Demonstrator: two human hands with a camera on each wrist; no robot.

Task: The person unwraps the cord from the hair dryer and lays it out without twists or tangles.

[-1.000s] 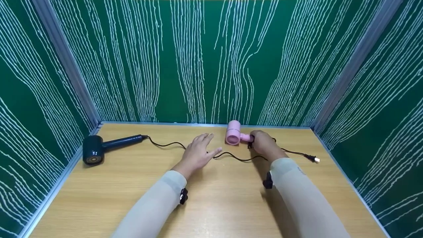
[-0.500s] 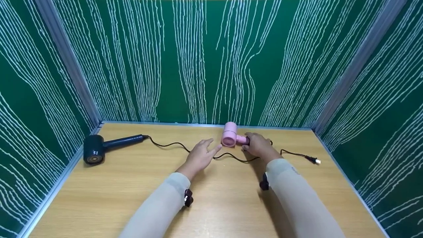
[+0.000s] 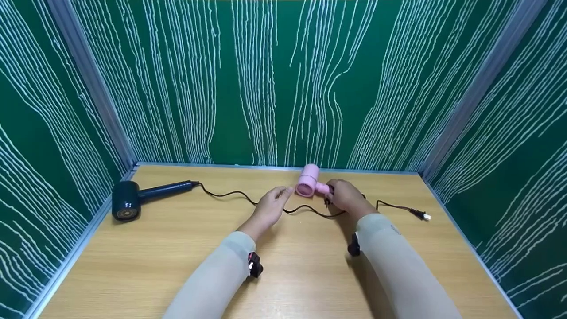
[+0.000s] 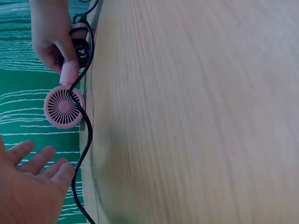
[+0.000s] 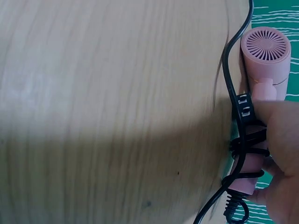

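Perhaps the pink hairdryer (image 3: 309,174) touches the wood-grained table (image 3: 305,266) between green walls (image 3: 230,110).

- Back wall (image 3: 228,119): deep green, with wavy white lines running mostly downward.
- Left wall (image 3: 26,119) and right wall (image 3: 531,155): same green, lines slanting.
- Left post (image 3: 91,79) and right post (image 3: 482,79): grey, one at each back corner.
- Worktop (image 3: 97,266): pale, wood-grained, edged by a grey strip (image 3: 212,166), perhaps metal; too soft to tell.
- Light: a faint sheen on the worktop near the bottom of the head view; a broad shadow (image 5: 117,172) crosses it in the right wrist view.
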